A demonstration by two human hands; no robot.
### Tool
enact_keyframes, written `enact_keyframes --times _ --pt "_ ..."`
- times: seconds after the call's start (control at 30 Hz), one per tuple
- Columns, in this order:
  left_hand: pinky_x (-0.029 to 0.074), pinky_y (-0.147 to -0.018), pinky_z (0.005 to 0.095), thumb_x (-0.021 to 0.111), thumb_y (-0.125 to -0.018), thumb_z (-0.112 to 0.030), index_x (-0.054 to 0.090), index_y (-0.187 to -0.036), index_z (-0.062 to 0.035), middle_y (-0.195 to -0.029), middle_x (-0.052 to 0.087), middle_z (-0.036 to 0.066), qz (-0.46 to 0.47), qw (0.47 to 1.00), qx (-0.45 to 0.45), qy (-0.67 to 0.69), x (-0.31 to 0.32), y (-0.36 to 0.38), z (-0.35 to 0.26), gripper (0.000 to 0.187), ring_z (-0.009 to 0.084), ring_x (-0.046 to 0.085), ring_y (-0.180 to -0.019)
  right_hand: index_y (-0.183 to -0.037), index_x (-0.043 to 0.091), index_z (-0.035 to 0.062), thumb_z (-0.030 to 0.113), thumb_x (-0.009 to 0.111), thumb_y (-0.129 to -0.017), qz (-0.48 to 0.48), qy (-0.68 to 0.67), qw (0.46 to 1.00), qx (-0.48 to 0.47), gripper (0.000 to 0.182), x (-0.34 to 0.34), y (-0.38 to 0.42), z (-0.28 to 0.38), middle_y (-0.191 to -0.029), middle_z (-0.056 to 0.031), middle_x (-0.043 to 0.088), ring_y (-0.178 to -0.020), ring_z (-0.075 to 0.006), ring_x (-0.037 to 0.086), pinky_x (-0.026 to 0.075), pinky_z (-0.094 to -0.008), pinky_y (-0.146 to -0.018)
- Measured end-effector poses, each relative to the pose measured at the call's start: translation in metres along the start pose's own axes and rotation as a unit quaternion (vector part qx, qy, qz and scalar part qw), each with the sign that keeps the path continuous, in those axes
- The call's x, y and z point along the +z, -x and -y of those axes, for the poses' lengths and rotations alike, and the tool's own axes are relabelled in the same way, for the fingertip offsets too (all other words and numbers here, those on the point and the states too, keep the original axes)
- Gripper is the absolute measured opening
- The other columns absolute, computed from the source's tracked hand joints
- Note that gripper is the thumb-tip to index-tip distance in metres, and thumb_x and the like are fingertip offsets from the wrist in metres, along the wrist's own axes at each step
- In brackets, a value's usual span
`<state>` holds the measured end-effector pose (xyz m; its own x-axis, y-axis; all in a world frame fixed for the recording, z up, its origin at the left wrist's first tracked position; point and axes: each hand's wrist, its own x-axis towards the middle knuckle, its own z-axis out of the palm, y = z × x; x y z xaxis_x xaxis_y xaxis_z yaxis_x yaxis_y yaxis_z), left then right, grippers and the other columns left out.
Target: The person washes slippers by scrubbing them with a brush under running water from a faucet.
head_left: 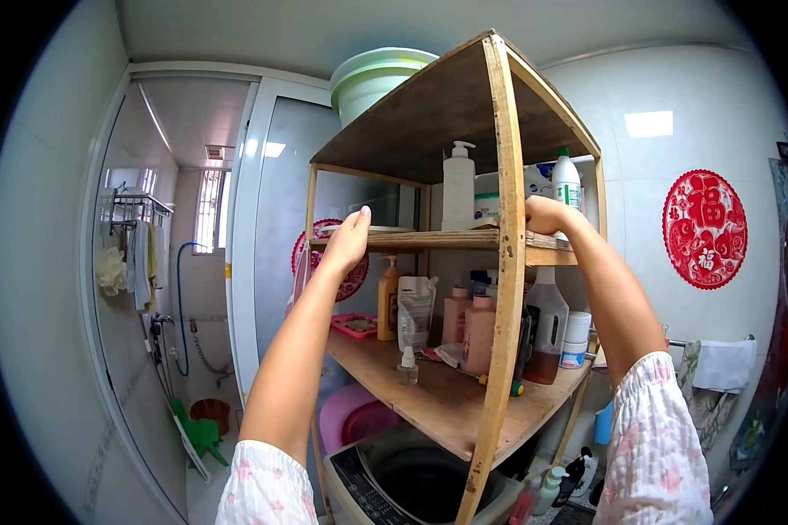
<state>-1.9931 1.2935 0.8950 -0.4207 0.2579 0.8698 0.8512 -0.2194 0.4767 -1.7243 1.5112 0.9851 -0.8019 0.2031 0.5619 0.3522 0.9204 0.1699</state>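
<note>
A wooden shelf rack point(496, 175) stands in front of me. My left hand point(348, 241) is closed at the front edge of its middle board, thumb up; its other fingers are mostly hidden. On the right side, my right hand point(547, 215) is curled into a fist just above the same board, beside the corner post. What its fingers hold, if anything, is hidden. Between my hands a white pump bottle point(459, 188) stands upright on the board. Close behind my right hand is a white bottle with a green cap point(566, 179).
A pale green basin point(372, 83) sits on top. The lower board holds a pink bottle point(478, 337), a jug of brown liquid point(546, 337) and a small spray bottle point(407, 367). Beneath is a washing machine point(368, 490). A doorway at left shows a green stool point(200, 430).
</note>
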Motion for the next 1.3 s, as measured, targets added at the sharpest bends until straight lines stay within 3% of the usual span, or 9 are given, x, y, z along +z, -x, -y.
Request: enact_keyframes --times 0.07,0.17,0.33,0.53,0.67,0.83,1.0,1.2,1.3 --pt "0.034 -0.1 0.0367 0.033 -0.095 -0.048 0.047 -0.125 0.0017 -0.124 0.052 0.022 0.004 1.0 -0.006 0.007 0.0 -0.001 0.001 0.06 0.0326 0.047 -0.119 -0.105 0.067 0.0122 0.007 0.061 -0.073 -0.013 -0.019 1.0 -0.014 0.033 0.014 -0.029 -0.015 -0.095 -0.0135 0.067 -0.089 -0.0247 0.063 0.048 -0.0325 -0.077" --pt "0.029 -0.104 0.0312 0.035 -0.096 -0.047 0.047 -0.126 0.0035 -0.13 0.049 0.015 0.03 0.999 -0.028 0.026 -0.001 -0.003 0.004 0.06 0.0217 0.041 -0.125 -0.122 0.056 0.0093 0.009 0.062 -0.08 0.034 -0.034 0.991 -0.122 0.042 0.014 -0.041 -0.008 -0.122 -0.0154 0.056 -0.113 -0.0238 0.053 0.04 -0.0313 -0.097" --pt "0.027 -0.105 0.033 0.032 -0.096 -0.05 0.047 -0.127 0.0 -0.133 0.046 0.015 0.045 0.997 -0.042 0.051 -0.006 0.01 0.0 0.061 0.0235 0.038 -0.127 -0.125 0.053 0.0071 0.012 0.063 -0.082 0.067 -0.14 0.975 -0.162 0.044 0.001 -0.018 0.029 -0.124 -0.0113 0.056 -0.112 -0.0204 0.053 0.04 -0.0303 -0.098" --pt "0.029 -0.104 0.0342 0.028 -0.097 -0.049 0.047 -0.128 -0.0032 -0.133 0.046 0.014 0.076 0.995 -0.023 0.063 0.001 0.037 -0.009 0.059 0.0227 0.038 -0.127 -0.12 0.058 0.006 0.003 0.06 -0.082 0.033 -0.237 0.967 -0.088 0.037 -0.004 0.003 0.001 -0.118 -0.0095 0.059 -0.108 -0.0181 0.055 0.041 -0.0296 -0.096" --pt "0.033 -0.1 0.0334 0.031 -0.097 -0.047 0.047 -0.13 -0.0107 -0.131 0.048 0.007 0.08 0.985 -0.004 0.15 0.011 0.059 -0.023 0.052 0.0191 0.044 -0.116 -0.119 0.058 0.0027 -0.006 0.057 -0.082 0.015 -0.311 0.947 -0.076 0.037 -0.032 0.074 0.002 -0.116 -0.0063 0.061 -0.103 -0.0129 0.056 0.045 -0.0252 -0.09" --pt "0.037 -0.096 0.0294 0.033 -0.097 -0.044 0.05 -0.127 -0.0084 -0.129 0.049 0.007 0.059 0.973 -0.003 0.224 0.015 0.111 -0.074 0.049 0.0167 0.046 -0.114 -0.121 0.058 0.0069 -0.007 0.055 -0.082 -0.046 -0.268 0.962 -0.004 0.041 -0.056 0.172 -0.036 -0.112 -0.006 0.062 -0.103 -0.0142 0.056 0.043 -0.0257 -0.092" --pt "0.036 -0.097 0.0301 0.029 -0.099 -0.039 0.048 -0.127 -0.0047 -0.128 0.051 0.008 0.019 0.963 0.03 0.266 0.027 0.167 -0.126 0.048 0.0171 0.047 -0.114 -0.12 0.056 0.0019 -0.005 0.052 -0.083 -0.137 -0.248 0.956 0.077 0.038 -0.059 0.301 -0.085 -0.101 -0.0031 0.063 -0.085 -0.0075 0.055 0.045 -0.0227 -0.074" --pt "0.036 -0.098 0.0318 0.031 -0.099 -0.035 0.051 -0.122 -0.0001 -0.123 0.053 0.011 0.011 0.958 0.08 0.274 0.075 0.305 -0.186 0.046 0.0181 0.049 -0.113 -0.13 0.043 0.0013 0.01 0.05 -0.091 -0.194 -0.416 0.876 0.151 0.041 0.05 0.499 -0.129 -0.099 -0.0052 0.061 -0.076 -0.0101 0.056 0.046 -0.023 -0.066" --pt "0.036 -0.097 0.0316 0.033 -0.098 -0.037 0.054 -0.118 0.0013 -0.123 0.053 0.013 0.056 0.975 0.059 0.205 0.116 0.391 -0.21 0.048 0.0202 0.049 -0.113 -0.106 0.047 0.0037 0.012 0.044 -0.093 -0.065 -0.566 0.779 0.26 0.015 0.128 0.605 -0.105 -0.087 -0.0044 0.057 -0.069 -0.0115 0.058 0.049 -0.0254 -0.061"
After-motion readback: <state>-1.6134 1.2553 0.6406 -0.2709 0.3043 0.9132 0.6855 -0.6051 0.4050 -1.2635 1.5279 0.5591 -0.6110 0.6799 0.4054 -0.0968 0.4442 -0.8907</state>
